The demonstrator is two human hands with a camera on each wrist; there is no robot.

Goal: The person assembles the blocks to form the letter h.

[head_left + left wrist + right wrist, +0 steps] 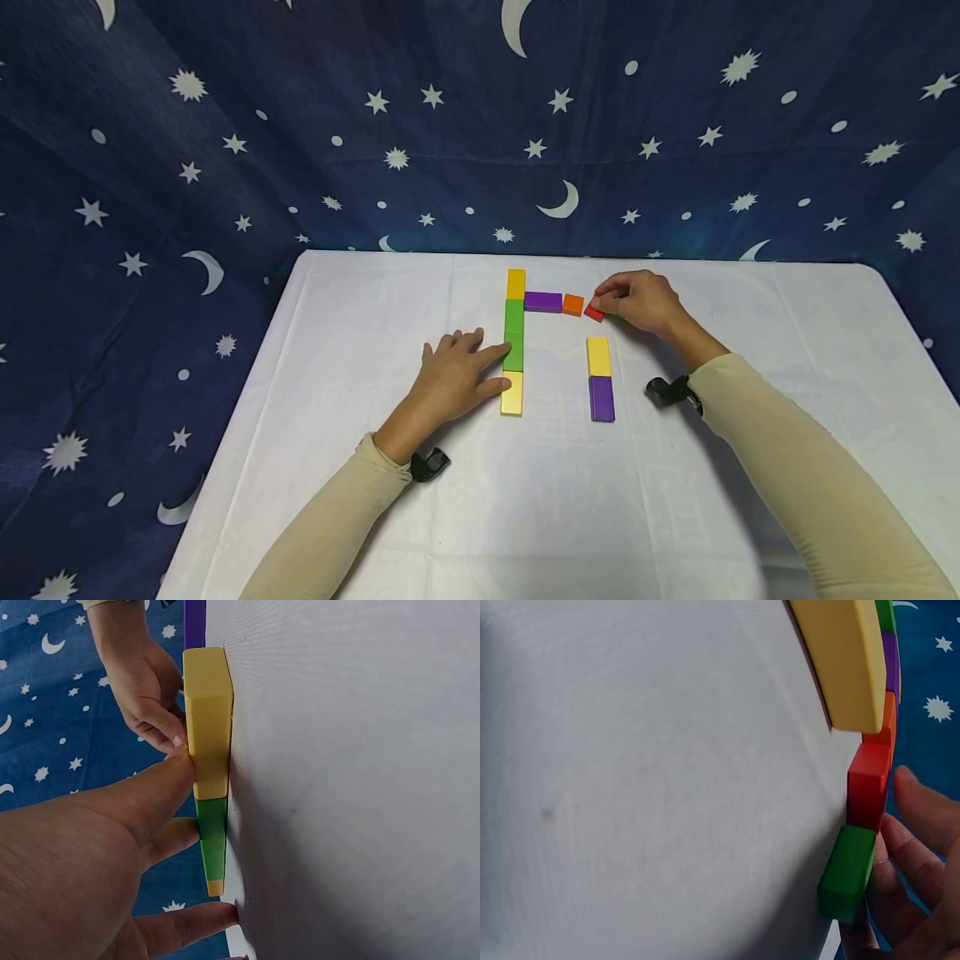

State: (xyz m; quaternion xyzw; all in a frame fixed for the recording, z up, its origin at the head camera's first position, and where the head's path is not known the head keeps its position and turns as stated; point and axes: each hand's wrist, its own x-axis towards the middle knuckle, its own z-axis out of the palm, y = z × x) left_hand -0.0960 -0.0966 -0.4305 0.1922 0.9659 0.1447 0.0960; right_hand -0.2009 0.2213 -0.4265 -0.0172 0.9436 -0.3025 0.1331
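A column of end-to-end blocks has a yellow block (516, 284) at its far end, two green blocks (513, 352) and a pale yellow block (512, 400) at the near end. My left hand (452, 379) is spread along its left side, index finger and thumb touching it. A purple block (543, 302) and an orange block (573, 305) run right from the column. Beyond them, my right hand (643, 302) holds a tilted red block (594, 312) at its fingertips. A green block (847, 874) lies against the red one, partly under that hand.
Nearer me, right of the column, a yellow block (598, 357) and a purple block (602, 398) form a short line. White cloth covers the table (555, 500). A dark blue star-and-moon curtain (450, 133) hangs behind it.
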